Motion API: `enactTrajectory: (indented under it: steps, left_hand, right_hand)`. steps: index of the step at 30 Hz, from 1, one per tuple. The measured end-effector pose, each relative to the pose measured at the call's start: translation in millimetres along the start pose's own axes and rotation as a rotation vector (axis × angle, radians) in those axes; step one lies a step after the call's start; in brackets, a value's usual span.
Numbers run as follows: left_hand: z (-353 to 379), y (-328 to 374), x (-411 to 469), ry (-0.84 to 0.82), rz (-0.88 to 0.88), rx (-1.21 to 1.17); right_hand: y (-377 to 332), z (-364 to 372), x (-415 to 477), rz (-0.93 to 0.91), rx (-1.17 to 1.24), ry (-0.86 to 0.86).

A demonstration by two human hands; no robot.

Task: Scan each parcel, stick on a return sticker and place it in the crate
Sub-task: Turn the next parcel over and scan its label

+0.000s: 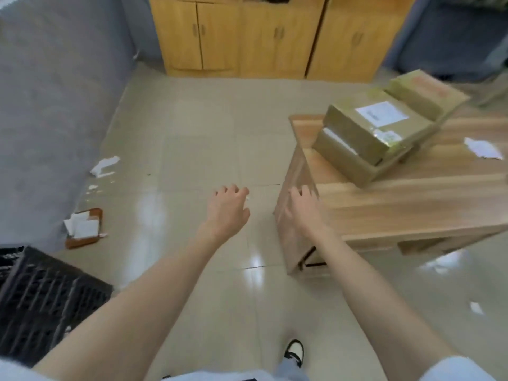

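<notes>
Several brown cardboard parcels lie stacked on the wooden table [412, 213] at the right. The top parcel [368, 125] carries a white label, a flatter parcel [349, 158] lies under it, and another parcel [428, 92] sits behind. A black plastic crate [41, 301] stands on the floor at the lower left. My left hand [228, 207] hangs in the air over the floor with loosely curled fingers and holds nothing. My right hand [302, 207] reaches toward the table's near left corner, fingers relaxed, nothing in it. No scanner is in view.
A brown tray [85, 229] with white papers lies on the floor by the grey partition [55, 105]. Paper scraps [104, 166] litter the tiles. White paper [483, 148] lies on the table. Wooden cabinets [261, 37] line the back wall.
</notes>
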State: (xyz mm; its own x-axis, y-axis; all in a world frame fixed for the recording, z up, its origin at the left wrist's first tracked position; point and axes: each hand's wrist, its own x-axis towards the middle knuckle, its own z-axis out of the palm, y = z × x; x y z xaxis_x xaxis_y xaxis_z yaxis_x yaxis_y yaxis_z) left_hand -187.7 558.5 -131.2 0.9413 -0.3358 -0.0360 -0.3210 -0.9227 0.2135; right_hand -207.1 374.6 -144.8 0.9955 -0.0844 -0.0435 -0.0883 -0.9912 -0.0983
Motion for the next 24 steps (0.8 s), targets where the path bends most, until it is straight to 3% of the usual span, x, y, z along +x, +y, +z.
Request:
enactTrajectory:
  steps: [5, 9, 15, 24]
  left_hand:
    - [30, 158, 56, 0.005, 0.171, -0.023]
    - [33, 246, 95, 0.028, 0.278, -0.052]
    - [14, 327, 184, 0.101, 0.354, 0.034]
    - [29, 421, 320, 0.157, 0.376, -0.111]
  right_hand:
    - [180, -30, -20, 0.192, -0.021, 0.028]
    - [283, -56, -25, 0.364, -0.020, 0.033]
    - [362, -70, -8, 0.383, 0.045, 0.094]
    - [460, -74, 76, 0.459, 0.077, 0.133]
